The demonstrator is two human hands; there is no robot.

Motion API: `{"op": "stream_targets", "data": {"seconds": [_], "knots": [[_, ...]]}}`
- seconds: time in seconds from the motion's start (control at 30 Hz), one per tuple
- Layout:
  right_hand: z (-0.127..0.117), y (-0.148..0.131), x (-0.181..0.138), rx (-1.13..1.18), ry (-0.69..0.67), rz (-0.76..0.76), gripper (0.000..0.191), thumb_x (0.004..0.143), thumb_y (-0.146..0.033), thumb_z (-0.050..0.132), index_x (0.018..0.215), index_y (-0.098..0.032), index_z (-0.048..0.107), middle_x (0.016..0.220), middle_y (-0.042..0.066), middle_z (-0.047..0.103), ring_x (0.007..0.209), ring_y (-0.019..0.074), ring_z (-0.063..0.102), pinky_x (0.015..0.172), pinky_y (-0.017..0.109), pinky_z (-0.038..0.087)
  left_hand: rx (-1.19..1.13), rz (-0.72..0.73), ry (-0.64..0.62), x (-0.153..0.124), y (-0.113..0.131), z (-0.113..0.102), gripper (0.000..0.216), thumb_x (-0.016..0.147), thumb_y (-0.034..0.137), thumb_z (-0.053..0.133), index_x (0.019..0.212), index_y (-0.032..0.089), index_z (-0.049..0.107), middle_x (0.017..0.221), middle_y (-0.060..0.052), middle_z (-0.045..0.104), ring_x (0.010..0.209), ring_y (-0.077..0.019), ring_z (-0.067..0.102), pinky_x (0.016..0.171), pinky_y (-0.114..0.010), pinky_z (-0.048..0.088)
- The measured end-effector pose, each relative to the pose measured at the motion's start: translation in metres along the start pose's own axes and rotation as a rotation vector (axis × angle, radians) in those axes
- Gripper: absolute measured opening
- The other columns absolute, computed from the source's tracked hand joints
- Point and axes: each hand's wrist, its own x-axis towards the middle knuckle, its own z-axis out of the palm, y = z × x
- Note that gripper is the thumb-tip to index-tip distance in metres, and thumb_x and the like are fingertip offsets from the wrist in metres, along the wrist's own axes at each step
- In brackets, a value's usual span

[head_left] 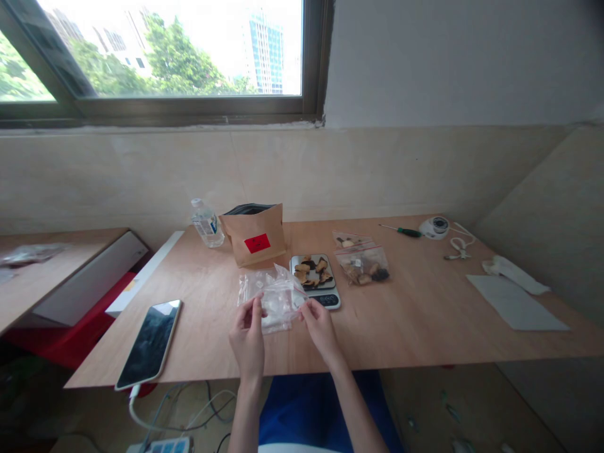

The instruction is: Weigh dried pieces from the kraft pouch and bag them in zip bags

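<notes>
Both of my hands pinch a clear plastic zip bag (282, 290) above the table's front part. My left hand (249, 327) grips its left side and my right hand (318, 324) its right side. More clear bags (248, 283) lie beneath and behind it, partly covered. Just beyond my right hand stands a small digital kitchen scale (333, 298), with dried brown slices (309, 272) spread on its plate. Its display is lit but too small to read. Behind the bags, a brown paper pouch (257, 239) with a red label stands with its top open.
Filled zip bags (363, 264) lie right of the scale. A plastic bottle (207, 223) stands left of the pouch. A phone (150, 343) on a cable lies front left. Farther right are a screwdriver (401, 231), a white dome camera (434, 228) and a white sheet (516, 303).
</notes>
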Motion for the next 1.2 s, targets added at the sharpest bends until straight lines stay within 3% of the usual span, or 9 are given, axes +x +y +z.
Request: {"op": "stream_targets", "data": {"seconds": [0.1, 0.17, 0.27, 0.37, 0.47, 0.63, 0.8, 0.93, 1.2], "knots": [[-0.013, -0.006, 0.000, -0.043, -0.103, -0.062, 0.029, 0.087, -0.041, 0.045, 0.071, -0.018, 0.054, 0.069, 0.000, 0.058, 0.068, 0.0143, 0.056, 0.065, 0.025, 0.043, 0.000, -0.005, 0.016, 0.001, 0.006, -0.003, 0.033, 0.079, 0.046, 0.058, 0.091, 0.017, 0.066, 0.069, 0.000, 0.059, 0.066, -0.0138, 0.055, 0.063, -0.023, 0.044], [-0.021, -0.009, 0.001, -0.094, -0.093, -0.114, 0.030, 0.089, -0.042, 0.043, 0.078, -0.018, 0.058, 0.079, 0.003, 0.063, 0.080, 0.0170, 0.059, 0.071, 0.026, 0.044, 0.019, 0.015, 0.017, 0.002, 0.008, -0.003, 0.031, 0.078, 0.046, 0.058, 0.087, 0.017, 0.065, 0.071, -0.001, 0.059, 0.066, -0.0144, 0.056, 0.062, -0.024, 0.044], [-0.035, -0.006, 0.003, -0.184, 0.015, -0.154, 0.031, 0.090, -0.043, 0.042, 0.085, -0.018, 0.060, 0.088, 0.006, 0.065, 0.087, 0.0197, 0.060, 0.072, 0.028, 0.045, 0.128, 0.147, 0.054, 0.005, 0.010, 0.000, 0.026, 0.079, 0.044, 0.058, 0.082, 0.018, 0.063, 0.078, -0.003, 0.059, 0.074, -0.0174, 0.057, 0.069, -0.029, 0.045], [-0.053, 0.001, 0.007, -0.260, 0.140, -0.219, 0.031, 0.090, -0.043, 0.042, 0.100, -0.019, 0.058, 0.103, 0.009, 0.062, 0.095, 0.0207, 0.058, 0.076, 0.031, 0.047, 0.271, 0.329, 0.114, 0.010, 0.010, 0.007, 0.020, 0.080, 0.040, 0.056, 0.078, 0.021, 0.061, 0.093, -0.006, 0.059, 0.094, -0.0229, 0.054, 0.086, -0.038, 0.042], [-0.066, 0.008, 0.016, -0.399, 0.234, -0.337, 0.031, 0.089, -0.041, 0.043, 0.111, -0.020, 0.054, 0.112, 0.010, 0.057, 0.105, 0.0218, 0.052, 0.087, 0.036, 0.044, 0.276, 0.402, 0.080, 0.018, 0.007, 0.018, 0.014, 0.085, 0.033, 0.049, 0.079, 0.022, 0.053, 0.107, -0.008, 0.060, 0.112, -0.0248, 0.049, 0.096, -0.042, 0.036], [-0.061, 0.012, 0.045, -0.725, 0.292, -0.505, 0.033, 0.086, -0.038, 0.049, 0.112, -0.019, 0.052, 0.107, 0.013, 0.052, 0.107, 0.0254, 0.047, 0.094, 0.045, 0.038, 0.176, 0.337, 0.039, 0.025, 0.003, 0.038, 0.012, 0.085, 0.028, 0.042, 0.075, 0.023, 0.042, 0.105, -0.008, 0.061, 0.110, -0.0226, 0.053, 0.093, -0.038, 0.039], [-0.043, 0.010, 0.065, -0.964, 0.285, -0.467, 0.029, 0.079, -0.038, 0.058, 0.102, -0.020, 0.059, 0.112, 0.013, 0.047, 0.105, 0.0283, 0.046, 0.088, 0.044, 0.039, 0.124, 0.224, 0.031, 0.021, 0.002, 0.046, 0.013, 0.085, 0.030, 0.041, 0.074, 0.023, 0.040, 0.100, -0.007, 0.061, 0.099, -0.0213, 0.058, 0.086, -0.034, 0.042], [-0.044, 0.012, 0.069, -0.962, 0.228, -0.436, 0.020, 0.079, -0.038, 0.059, 0.090, -0.021, 0.062, 0.107, 0.010, 0.048, 0.101, 0.0266, 0.048, 0.086, 0.040, 0.040, 0.097, 0.176, 0.025, 0.018, -0.003, 0.046, 0.013, 0.086, 0.032, 0.042, 0.077, 0.022, 0.043, 0.096, -0.007, 0.061, 0.096, -0.0210, 0.058, 0.084, -0.033, 0.042], [-0.062, 0.030, 0.076, -0.755, 0.229, -0.451, 0.018, 0.081, -0.037, 0.057, 0.088, -0.020, 0.059, 0.097, 0.008, 0.056, 0.097, 0.0227, 0.052, 0.087, 0.038, 0.039, 0.067, 0.130, 0.036, 0.015, -0.007, 0.048, 0.015, 0.085, 0.034, 0.044, 0.077, 0.021, 0.047, 0.092, -0.005, 0.061, 0.094, -0.0202, 0.058, 0.084, -0.034, 0.043]]}}
